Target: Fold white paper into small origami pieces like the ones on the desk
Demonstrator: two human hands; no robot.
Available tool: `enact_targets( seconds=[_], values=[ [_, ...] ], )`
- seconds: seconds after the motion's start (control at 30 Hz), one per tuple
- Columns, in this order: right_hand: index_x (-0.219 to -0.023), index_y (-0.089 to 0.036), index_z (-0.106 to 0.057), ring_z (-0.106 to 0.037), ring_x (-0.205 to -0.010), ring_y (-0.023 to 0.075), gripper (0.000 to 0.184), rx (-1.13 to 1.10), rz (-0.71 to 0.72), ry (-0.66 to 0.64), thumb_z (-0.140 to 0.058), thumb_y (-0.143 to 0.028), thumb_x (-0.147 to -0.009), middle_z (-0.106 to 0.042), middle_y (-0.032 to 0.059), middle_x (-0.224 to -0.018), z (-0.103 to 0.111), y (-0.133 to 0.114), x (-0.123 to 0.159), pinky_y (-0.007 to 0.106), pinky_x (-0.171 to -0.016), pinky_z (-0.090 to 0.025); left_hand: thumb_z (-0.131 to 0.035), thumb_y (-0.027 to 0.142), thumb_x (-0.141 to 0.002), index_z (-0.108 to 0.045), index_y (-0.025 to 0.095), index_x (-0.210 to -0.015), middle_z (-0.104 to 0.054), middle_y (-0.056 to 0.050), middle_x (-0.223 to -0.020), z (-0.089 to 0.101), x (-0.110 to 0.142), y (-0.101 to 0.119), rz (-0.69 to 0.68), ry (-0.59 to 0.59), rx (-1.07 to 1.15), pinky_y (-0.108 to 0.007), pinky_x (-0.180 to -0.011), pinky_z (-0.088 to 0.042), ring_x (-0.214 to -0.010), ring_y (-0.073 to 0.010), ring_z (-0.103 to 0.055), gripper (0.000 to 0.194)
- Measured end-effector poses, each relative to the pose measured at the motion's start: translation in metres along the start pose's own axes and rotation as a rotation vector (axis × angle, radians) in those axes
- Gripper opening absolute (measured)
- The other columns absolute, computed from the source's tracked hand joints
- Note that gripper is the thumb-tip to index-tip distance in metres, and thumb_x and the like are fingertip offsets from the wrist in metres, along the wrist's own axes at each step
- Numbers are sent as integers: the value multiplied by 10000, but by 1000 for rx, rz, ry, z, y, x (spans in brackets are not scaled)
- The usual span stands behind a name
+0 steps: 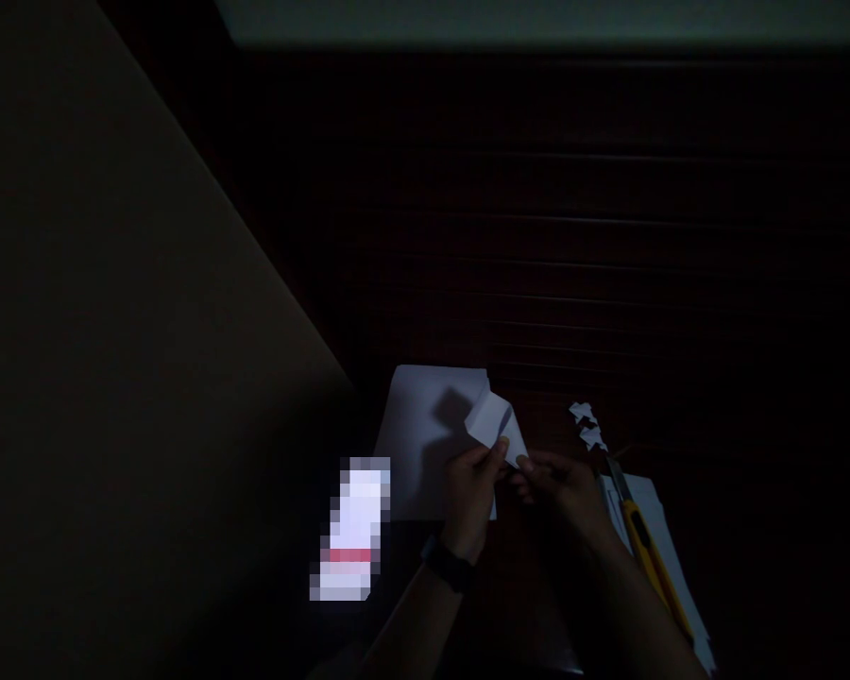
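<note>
A small piece of white paper [490, 416], partly folded, is held up between my two hands. My left hand [468, 486], with a dark band on the wrist, pinches its lower edge with the thumb on top. At the paper's lower right corner, my right hand [556, 482] grips it between thumb and fingers. Under and behind the left hand lies a larger white sheet [417, 416], and shadows of the hand and paper fall across it.
To the right, a yellow box cutter [648, 548] rests on a stack of white paper [662, 529]. Small folded paper pieces [587, 427] lie just beyond it. A bright, pixelated screen [354, 529] glows at the left. The dark slatted surface [573, 217] and pale wall [113, 331] are dim.
</note>
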State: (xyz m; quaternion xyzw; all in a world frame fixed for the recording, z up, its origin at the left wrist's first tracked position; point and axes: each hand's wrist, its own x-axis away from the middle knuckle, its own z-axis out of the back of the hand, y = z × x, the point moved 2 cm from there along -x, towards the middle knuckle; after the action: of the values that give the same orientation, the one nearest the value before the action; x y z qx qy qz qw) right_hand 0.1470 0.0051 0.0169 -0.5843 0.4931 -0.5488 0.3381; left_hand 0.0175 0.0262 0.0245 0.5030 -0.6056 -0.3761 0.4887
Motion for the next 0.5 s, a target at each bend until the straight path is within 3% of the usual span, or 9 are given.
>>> enact_targets(
  seconds=[0.2, 0.33, 0.43, 0.5],
  values=[
    [-907, -121, -693, -635, -628, 177, 343, 30, -5, 13, -698, -391, -695, -710, 105, -747, 1, 2, -1, 276, -562, -490, -606, 393, -754, -650, 123, -747, -642, -35, -694, -4, 1, 3, -19, -55, 35, -232, -575, -460, -631, -143, -585, 274],
    [-903, -124, -686, -649, -692, 200, 316, 32, 6, -20, -688, -376, -712, -711, 106, -781, -5, 0, 2, 294, -618, -499, -641, 369, -727, -623, 119, -662, -613, -16, -620, -4, 2, 4, -38, -5, 56, -210, -518, -427, -568, -122, -555, 259],
    [-1109, -177, -599, -653, -748, 216, 421, 13, 74, -33, -664, -367, -739, -703, 95, -891, -11, -10, 6, 324, -651, -503, -636, 374, -731, -651, 115, -716, -633, -30, -648, -1, 1, 5, -41, -3, 33, -214, -533, -423, -596, -132, -566, 259],
    [-1246, -252, -477, -612, -934, 224, 507, 12, 228, 53, -628, -355, -772, -642, 74, -1091, -12, -21, 9, 341, -758, -483, -639, 376, -728, -673, 113, -765, -655, -49, -698, 1, 0, 5, -32, -44, -1, -225, -568, -432, -640, -146, -582, 267]
  ],
)
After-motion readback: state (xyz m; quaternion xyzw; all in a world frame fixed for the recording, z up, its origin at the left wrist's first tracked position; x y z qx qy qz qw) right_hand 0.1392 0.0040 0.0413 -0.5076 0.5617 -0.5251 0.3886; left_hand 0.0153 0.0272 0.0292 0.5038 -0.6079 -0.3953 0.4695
